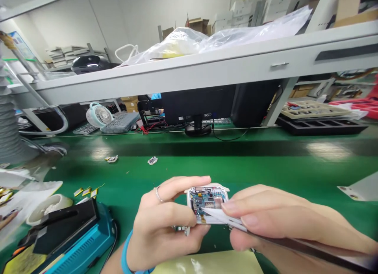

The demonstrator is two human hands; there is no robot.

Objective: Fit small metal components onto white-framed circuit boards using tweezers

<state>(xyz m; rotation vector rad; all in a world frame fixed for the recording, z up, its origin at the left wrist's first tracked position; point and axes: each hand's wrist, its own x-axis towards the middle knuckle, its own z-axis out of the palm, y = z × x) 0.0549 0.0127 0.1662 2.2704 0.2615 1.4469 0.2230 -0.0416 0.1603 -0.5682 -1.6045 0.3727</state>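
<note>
We hold the circuit board [206,201] in its white frame off the green tabletop [265,171], near its front edge, our left hand [159,222] curled firmly around it, so our right hand [265,215] can pinch the white strip [220,217] steadily against it.

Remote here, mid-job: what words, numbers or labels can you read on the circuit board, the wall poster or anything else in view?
Nothing is readable: the markings on the circuit board are too small, and the print on the wall poster is too blurred.
</note>
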